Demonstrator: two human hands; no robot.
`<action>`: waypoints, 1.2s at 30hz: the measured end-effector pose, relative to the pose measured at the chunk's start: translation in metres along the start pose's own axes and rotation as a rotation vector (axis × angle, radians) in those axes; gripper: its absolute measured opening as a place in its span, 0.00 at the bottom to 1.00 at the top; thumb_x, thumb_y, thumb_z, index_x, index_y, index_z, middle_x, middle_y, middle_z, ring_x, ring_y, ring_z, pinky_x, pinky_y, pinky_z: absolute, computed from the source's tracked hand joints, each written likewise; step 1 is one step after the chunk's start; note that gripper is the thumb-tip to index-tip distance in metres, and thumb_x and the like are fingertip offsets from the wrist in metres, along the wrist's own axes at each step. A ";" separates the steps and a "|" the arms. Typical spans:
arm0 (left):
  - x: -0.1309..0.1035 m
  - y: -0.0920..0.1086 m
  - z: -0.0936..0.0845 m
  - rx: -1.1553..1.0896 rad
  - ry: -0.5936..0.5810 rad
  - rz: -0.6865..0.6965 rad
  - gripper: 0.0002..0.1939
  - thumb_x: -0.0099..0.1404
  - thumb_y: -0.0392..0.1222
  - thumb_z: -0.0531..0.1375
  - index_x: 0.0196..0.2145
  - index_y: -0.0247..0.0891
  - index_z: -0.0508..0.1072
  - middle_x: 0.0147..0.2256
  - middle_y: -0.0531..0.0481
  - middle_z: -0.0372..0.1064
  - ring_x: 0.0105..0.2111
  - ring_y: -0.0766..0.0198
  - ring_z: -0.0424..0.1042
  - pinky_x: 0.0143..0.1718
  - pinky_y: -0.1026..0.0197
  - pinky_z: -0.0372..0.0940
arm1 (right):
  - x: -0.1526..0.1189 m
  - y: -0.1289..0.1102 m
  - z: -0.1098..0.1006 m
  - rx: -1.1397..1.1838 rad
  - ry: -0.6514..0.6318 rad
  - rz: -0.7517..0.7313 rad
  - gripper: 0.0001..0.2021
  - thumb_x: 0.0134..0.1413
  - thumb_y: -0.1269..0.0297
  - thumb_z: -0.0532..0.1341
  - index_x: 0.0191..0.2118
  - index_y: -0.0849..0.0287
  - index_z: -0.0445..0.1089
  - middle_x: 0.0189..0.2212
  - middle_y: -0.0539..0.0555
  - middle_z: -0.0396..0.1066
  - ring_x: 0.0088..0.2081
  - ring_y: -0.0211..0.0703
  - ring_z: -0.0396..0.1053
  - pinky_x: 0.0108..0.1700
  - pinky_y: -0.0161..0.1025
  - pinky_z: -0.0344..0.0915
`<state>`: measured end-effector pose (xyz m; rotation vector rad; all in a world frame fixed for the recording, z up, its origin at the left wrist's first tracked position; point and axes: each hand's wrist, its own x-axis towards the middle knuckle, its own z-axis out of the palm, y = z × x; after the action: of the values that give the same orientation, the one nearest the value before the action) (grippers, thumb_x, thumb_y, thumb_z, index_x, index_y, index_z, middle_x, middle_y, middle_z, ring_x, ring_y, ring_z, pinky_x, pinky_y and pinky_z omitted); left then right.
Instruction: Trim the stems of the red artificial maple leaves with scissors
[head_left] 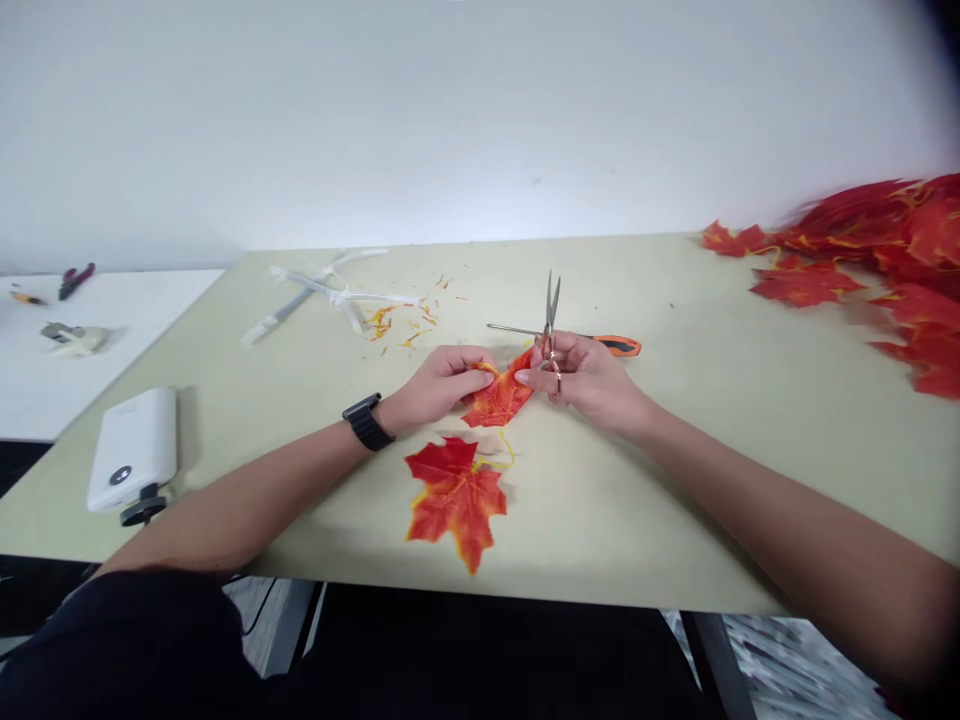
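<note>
Between my two hands is a red-orange artificial maple leaf [501,396], pinched at both sides above the table. My left hand [444,384], with a black watch on its wrist, grips the leaf's left side between thumb and fingers. On the other side, my right hand [581,378] pinches the leaf with thumb and forefinger. That same hand also carries small scissors [552,310] with copper-coloured handles, their blades pointing up and slightly apart. A second maple leaf [457,495] lies flat just below, with a thin yellow stem running up toward the held leaf.
An orange-and-black handled screwdriver [616,345] lies behind my right hand. Yellow-orange scraps [382,322] are scattered near white plastic strips [330,290]. A heap of red leaves [885,240] fills the far right. At the left stands a white power bank [135,445].
</note>
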<state>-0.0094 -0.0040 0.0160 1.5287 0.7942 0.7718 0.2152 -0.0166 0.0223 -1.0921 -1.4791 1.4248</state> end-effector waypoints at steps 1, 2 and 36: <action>0.001 0.001 0.001 0.002 0.011 0.005 0.12 0.64 0.44 0.63 0.26 0.36 0.71 0.19 0.56 0.61 0.18 0.72 0.58 0.20 0.67 0.51 | -0.001 -0.001 0.001 0.007 0.008 0.012 0.26 0.38 0.50 0.78 0.30 0.58 0.64 0.26 0.46 0.65 0.25 0.33 0.57 0.27 0.35 0.54; 0.001 0.001 0.001 -0.014 0.043 0.007 0.11 0.64 0.43 0.64 0.27 0.37 0.71 0.20 0.56 0.63 0.19 0.72 0.60 0.21 0.67 0.53 | -0.001 -0.001 0.003 0.013 0.025 0.018 0.26 0.38 0.50 0.78 0.29 0.58 0.63 0.24 0.46 0.63 0.25 0.32 0.56 0.26 0.35 0.54; -0.003 -0.003 0.000 0.122 0.232 -0.104 0.19 0.66 0.56 0.65 0.31 0.36 0.73 0.21 0.56 0.64 0.17 0.73 0.61 0.17 0.70 0.57 | -0.016 -0.018 0.005 -0.144 0.259 -0.165 0.21 0.48 0.53 0.74 0.28 0.57 0.63 0.26 0.48 0.62 0.23 0.32 0.52 0.25 0.35 0.50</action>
<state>-0.0113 -0.0064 0.0129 1.5088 1.1015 0.8450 0.2141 -0.0334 0.0406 -1.1651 -1.4625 1.0352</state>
